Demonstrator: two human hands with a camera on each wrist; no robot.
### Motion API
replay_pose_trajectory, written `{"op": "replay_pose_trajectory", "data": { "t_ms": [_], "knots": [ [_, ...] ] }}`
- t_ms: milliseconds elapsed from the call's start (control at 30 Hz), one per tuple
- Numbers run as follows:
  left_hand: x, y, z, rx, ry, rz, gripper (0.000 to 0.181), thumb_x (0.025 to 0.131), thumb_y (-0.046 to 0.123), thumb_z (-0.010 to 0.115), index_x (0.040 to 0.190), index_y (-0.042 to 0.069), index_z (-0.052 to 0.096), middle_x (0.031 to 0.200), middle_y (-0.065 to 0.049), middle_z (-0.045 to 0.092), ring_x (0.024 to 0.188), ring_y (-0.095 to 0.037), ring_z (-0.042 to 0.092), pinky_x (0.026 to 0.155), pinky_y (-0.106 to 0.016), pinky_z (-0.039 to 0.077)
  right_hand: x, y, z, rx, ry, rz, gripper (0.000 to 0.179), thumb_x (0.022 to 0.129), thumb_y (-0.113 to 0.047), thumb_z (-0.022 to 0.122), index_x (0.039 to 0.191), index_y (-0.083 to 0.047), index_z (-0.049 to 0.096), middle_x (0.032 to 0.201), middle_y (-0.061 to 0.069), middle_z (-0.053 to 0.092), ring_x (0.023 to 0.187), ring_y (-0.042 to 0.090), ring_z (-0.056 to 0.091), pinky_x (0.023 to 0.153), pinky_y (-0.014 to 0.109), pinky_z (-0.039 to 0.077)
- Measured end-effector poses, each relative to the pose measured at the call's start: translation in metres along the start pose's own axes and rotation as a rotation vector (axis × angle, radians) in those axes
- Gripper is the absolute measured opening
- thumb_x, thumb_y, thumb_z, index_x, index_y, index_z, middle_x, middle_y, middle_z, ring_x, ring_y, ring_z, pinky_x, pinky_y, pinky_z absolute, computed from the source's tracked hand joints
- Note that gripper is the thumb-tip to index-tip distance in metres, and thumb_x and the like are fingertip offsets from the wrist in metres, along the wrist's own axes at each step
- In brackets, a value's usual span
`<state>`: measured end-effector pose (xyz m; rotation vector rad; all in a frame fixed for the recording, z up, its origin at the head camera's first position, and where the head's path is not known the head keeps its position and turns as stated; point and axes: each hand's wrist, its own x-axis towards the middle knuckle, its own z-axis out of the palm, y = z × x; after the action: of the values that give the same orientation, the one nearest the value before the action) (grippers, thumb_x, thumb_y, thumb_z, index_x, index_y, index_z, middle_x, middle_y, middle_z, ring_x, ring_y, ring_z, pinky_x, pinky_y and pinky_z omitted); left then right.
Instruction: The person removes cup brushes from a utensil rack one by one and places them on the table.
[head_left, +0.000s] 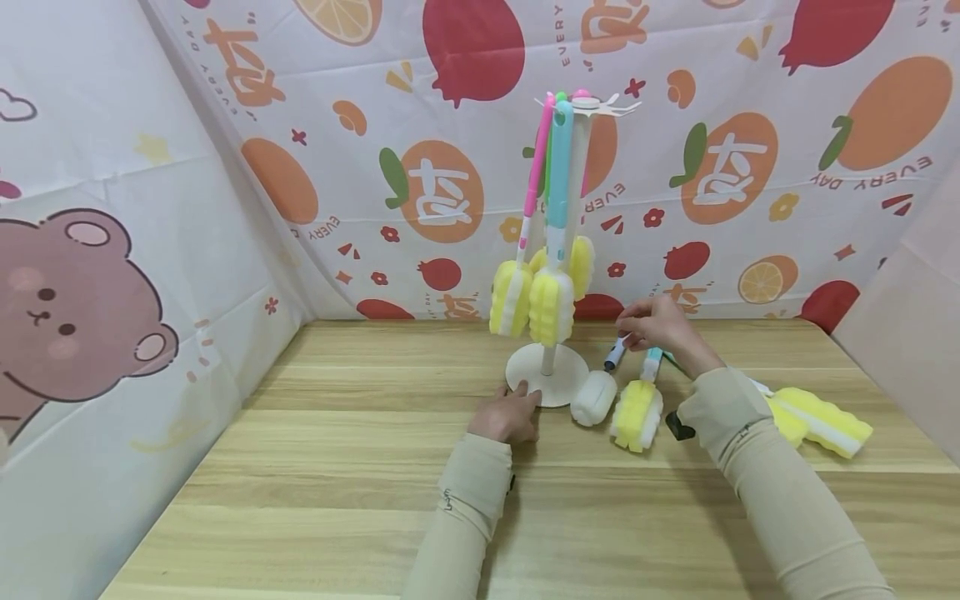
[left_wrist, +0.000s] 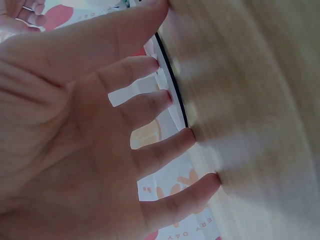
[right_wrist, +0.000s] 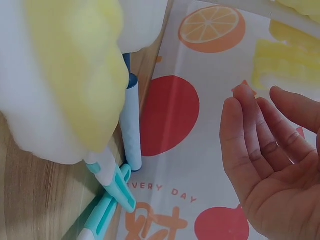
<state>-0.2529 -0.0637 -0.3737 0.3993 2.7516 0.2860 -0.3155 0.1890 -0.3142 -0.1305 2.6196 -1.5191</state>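
Note:
A white rack with a round base and hooks on top holds several hanging sponge brushes, among them one with a teal handle and one with a pink handle. My left hand rests its spread fingertips at the base's front edge and on the tabletop. Over the lying brushes hovers my right hand, its fingers bent loosely; the right wrist view shows nothing between them. Below it lie a white sponge brush with a blue handle and a yellow-and-white sponge brush with a teal handle.
More yellow-and-white sponge brushes lie to the right, partly behind my right sleeve. A fruit-print cloth stands behind the wooden table, and a bear-print cloth hangs at the left.

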Motion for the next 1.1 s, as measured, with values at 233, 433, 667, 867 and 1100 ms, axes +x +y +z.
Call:
{"op": "replay_pose_trajectory", "data": {
  "t_ms": [233,433,667,867,1100],
  "knots": [
    [0.0,0.0,0.0,-0.014,0.0,-0.003,0.058,0.092,0.016,0.073,0.147,0.018,0.052,0.162,-0.008,0.035,0.147,-0.04,0.028,0.109,-0.062,0.035,0.001,-0.005,0.0,0.015,0.002,0.002,0.028,0.103,-0.008,0.059,0.118,0.015,0.063,0.11,0.031,0.067,0.075,0.02,0.07,0.073,0.031,0.06],
    [0.0,0.0,0.0,-0.005,-0.004,-0.002,0.056,0.092,0.016,0.073,0.145,0.018,0.053,0.161,-0.007,0.036,0.146,-0.038,0.03,0.108,-0.061,0.037,0.001,-0.012,-0.002,0.007,0.018,0.007,0.031,0.102,-0.01,0.061,0.121,0.015,0.062,0.109,0.028,0.067,0.077,0.021,0.07,0.077,0.034,0.06],
    [-0.003,0.001,-0.003,0.004,-0.004,-0.003,0.055,0.093,0.016,0.071,0.145,0.016,0.053,0.161,-0.008,0.036,0.145,-0.038,0.032,0.108,-0.058,0.038,0.003,-0.019,-0.005,0.011,0.066,-0.054,0.031,0.1,-0.011,0.064,0.118,0.015,0.064,0.099,0.021,0.071,0.071,0.014,0.07,0.072,0.031,0.06],
    [-0.003,0.001,-0.003,-0.011,-0.01,-0.016,0.058,0.093,0.016,0.072,0.147,0.017,0.052,0.162,-0.008,0.035,0.147,-0.037,0.029,0.11,-0.059,0.035,0.003,-0.025,-0.006,0.005,0.093,-0.066,0.029,0.101,-0.012,0.063,0.117,0.012,0.065,0.099,0.021,0.07,0.075,0.019,0.071,0.075,0.031,0.06],
    [-0.001,-0.001,0.0,-0.04,-0.01,-0.023,0.063,0.092,0.016,0.074,0.15,0.019,0.05,0.164,-0.007,0.032,0.149,-0.037,0.026,0.112,-0.061,0.031,-0.002,-0.033,-0.006,-0.02,0.119,-0.063,0.03,0.103,-0.016,0.062,0.121,0.008,0.065,0.105,0.022,0.069,0.091,0.034,0.069,0.083,0.035,0.059]
  ]
}}
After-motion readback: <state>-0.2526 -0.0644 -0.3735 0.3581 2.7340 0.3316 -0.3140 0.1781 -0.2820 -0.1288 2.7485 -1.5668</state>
